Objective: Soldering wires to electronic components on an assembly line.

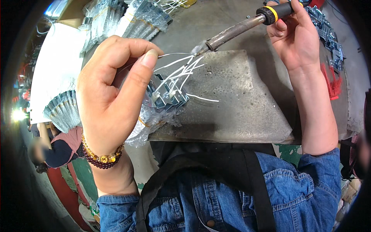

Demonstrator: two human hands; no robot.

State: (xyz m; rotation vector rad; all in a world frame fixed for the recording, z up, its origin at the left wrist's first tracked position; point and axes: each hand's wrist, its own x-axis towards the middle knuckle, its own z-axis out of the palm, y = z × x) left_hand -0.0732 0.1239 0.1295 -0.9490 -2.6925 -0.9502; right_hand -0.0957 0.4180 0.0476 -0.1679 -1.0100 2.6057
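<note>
My right hand (295, 48) grips the black handle of a soldering iron (234, 33), which has a yellow ring. The iron slants down and left, and its tip meets the ends of several thin white wires (178, 74). A little smoke seems to hang at the tip. Between thumb and forefinger, my left hand (110, 89) pinches a thin solder wire (174, 53) that reaches to the tip. The white wires rise from a row of shiny metal brackets (170, 99), partly hidden behind my left hand. Bubble wrap (152, 123) surrounds the brackets' lower part.
Under the work lies a stained metal sheet (239, 112) on the grey table. Wrapped bundles of metal parts (143, 23) stand at the far left, with another bundle (62, 110) nearer. More metal brackets (328, 34) and red wires (333, 83) lie at right. A person (65, 149) is at left.
</note>
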